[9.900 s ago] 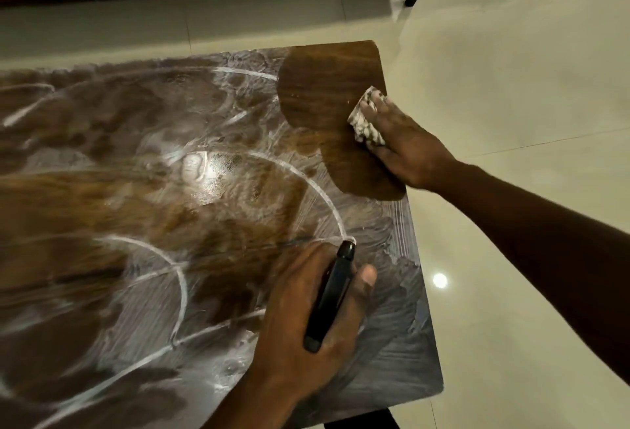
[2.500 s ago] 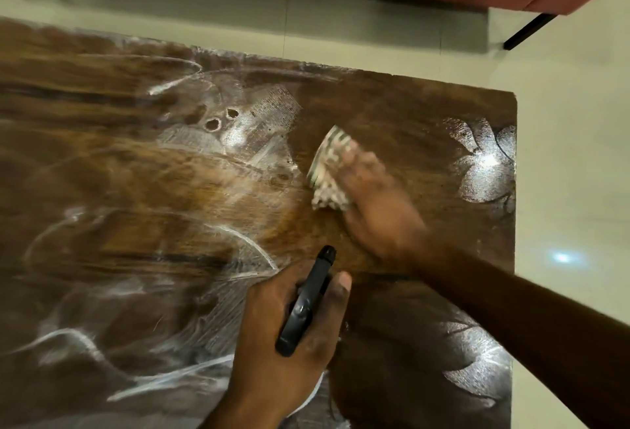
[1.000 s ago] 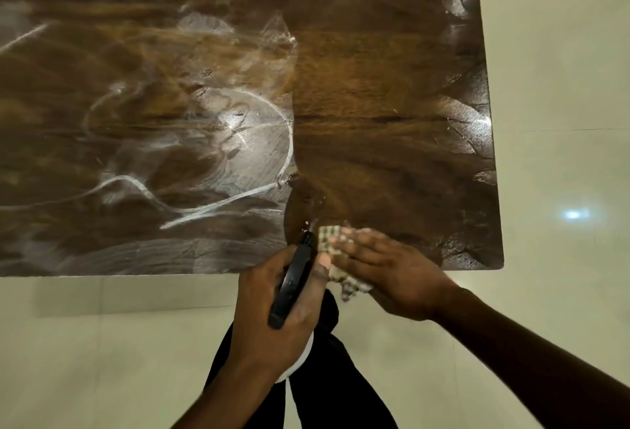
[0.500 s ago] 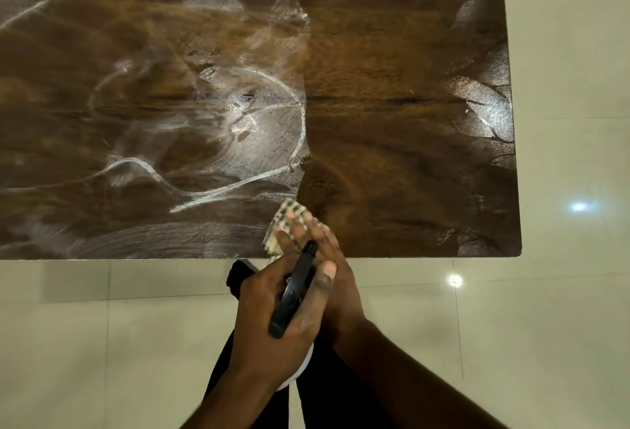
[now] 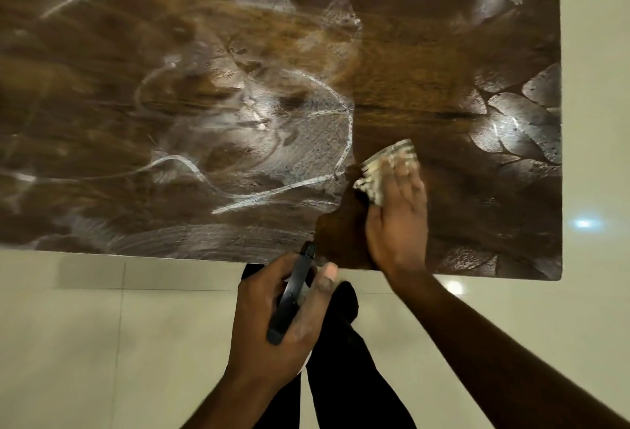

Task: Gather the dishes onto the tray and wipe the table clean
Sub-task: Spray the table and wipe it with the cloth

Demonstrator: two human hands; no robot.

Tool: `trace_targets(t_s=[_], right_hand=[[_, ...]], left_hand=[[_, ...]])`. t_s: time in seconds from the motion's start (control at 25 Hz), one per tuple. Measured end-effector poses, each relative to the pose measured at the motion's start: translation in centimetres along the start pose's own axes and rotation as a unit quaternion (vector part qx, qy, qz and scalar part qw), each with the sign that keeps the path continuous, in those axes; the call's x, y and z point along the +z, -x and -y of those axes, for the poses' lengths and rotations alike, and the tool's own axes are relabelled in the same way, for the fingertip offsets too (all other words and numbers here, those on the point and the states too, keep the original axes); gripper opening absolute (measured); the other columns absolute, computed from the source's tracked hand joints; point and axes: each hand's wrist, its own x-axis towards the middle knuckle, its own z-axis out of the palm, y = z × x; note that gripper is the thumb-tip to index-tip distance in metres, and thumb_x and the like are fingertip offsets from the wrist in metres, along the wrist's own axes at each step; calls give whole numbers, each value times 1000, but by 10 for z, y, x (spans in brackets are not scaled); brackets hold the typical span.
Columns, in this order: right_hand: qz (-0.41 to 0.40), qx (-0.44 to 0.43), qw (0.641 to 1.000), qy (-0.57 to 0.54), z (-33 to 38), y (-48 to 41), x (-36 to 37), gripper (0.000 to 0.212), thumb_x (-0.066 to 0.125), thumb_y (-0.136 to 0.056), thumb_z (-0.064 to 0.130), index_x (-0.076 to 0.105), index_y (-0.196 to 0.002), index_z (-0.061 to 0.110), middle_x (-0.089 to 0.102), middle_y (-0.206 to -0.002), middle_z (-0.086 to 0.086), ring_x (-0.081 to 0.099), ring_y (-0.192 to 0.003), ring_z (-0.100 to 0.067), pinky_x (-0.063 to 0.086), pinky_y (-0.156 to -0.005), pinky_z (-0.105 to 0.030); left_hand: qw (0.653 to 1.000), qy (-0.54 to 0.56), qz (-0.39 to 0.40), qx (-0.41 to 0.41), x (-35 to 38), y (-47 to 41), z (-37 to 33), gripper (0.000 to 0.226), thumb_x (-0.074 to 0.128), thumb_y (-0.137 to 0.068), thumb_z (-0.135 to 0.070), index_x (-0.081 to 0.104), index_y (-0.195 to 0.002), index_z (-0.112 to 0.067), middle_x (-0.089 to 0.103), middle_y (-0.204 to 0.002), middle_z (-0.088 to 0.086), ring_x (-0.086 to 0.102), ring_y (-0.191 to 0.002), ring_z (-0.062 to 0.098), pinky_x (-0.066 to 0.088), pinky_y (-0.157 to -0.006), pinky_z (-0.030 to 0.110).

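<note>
Right hand point(image 5: 397, 220) flat, fingers straight, pressing cloth point(image 5: 383, 164) on smeared table point(image 5: 426, 53) (near its edge), left hand point(image 5: 269, 323) gripping black sprayer point(image 5: 292, 292)

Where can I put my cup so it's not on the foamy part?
The wiped brown strip of the table, between the white foam streaks and the shiny smears by the right edge, is bare beyond the cloth. The near edge is crowded: the right hand presses the cloth, the left hand holds the spray bottle.

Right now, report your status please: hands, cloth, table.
Right hand presses cloth flat on table. Left hand grips spray bottle, off the edge. White smears cover left side; nothing blocking.
</note>
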Motion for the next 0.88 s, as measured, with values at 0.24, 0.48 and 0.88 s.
trace_targets(t_s=[0.24,0.48,0.88], right_hand=[[221,-501,834,66,12,41,17,69,70,-89,20,50,-155,19,46,-165,-6,33,-159,-27,28,-130,-50],[98,-229,966,64,-22,-68,-32,77,53,-90,15,37,-165,23,31,-173,-9,23,-163,-30,26,-129,-55],[199,-468,859,53,54,-5,14,66,75,-93,33,54,-154,20,48,-164,-5,25,-157,-20,5,-134,-30]], left_hand=[[1000,14,18,10,-21,-16,-7,15,75,-100,-35,76,-86,-29,72,-70,-6,69,-62,10,51,-57,21],[1000,9,16,17,-31,-27,-15,43,72,-101,-39,57,-67,-17,48,-55,2,51,-50,26,37,-50,34],[999,35,20,25,-36,-56,-28,25,74,-102,-26,73,-77,-31,67,-63,-11,67,-59,6,48,-54,18]])
